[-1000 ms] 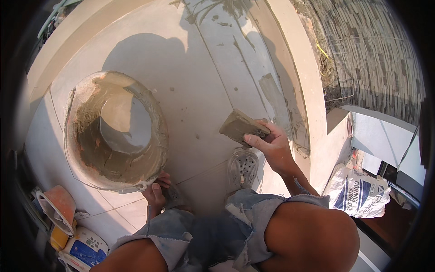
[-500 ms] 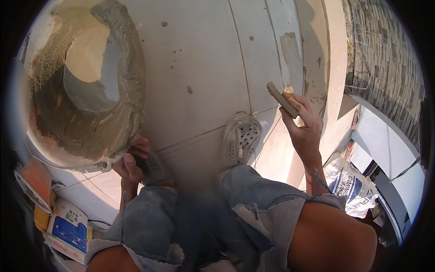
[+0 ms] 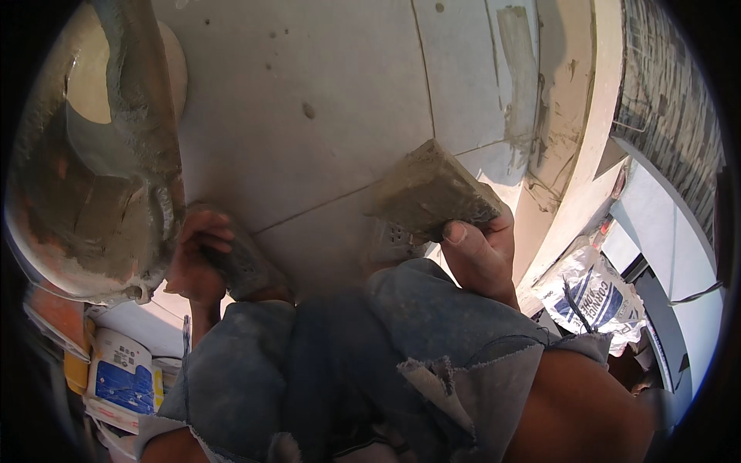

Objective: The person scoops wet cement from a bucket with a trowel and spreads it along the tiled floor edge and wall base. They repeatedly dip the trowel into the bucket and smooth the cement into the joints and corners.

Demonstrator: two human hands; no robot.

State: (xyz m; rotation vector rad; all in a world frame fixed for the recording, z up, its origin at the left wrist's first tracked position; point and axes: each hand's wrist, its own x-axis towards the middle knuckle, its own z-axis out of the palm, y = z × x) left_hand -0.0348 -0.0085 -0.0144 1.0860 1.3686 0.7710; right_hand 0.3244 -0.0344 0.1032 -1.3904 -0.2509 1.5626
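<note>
My right hand (image 3: 478,251) grips a flat rectangular slab (image 3: 440,193), smeared all over with wet grey-brown mortar. The thumb lies on its near edge, and its broad face is turned up. At the left, a large bucket (image 3: 171,69) has thick mortar coating its wall and watery liquid inside. Right beside the bucket's near side is my left hand (image 3: 197,258), fingers loosely bent and apart, with nothing visible in them. It hovers in front of my left shoe (image 3: 247,258). The slab partly hides my right shoe (image 3: 390,239).
Spotted pale floor tiles (image 3: 332,77) lie ahead. At the right, a mortar-smeared ledge (image 3: 575,85) runs below a stone-patterned wall (image 3: 671,100). A crumpled white plastic bag (image 3: 594,297) lies beside my right leg. A white-and-blue container (image 3: 120,378) stands at the lower left.
My right hand has come lower and nearer, turning the slab from edge-on to broad face up. My left hand has shifted left and its fingers have loosened. The bucket sits farther left in view.
</note>
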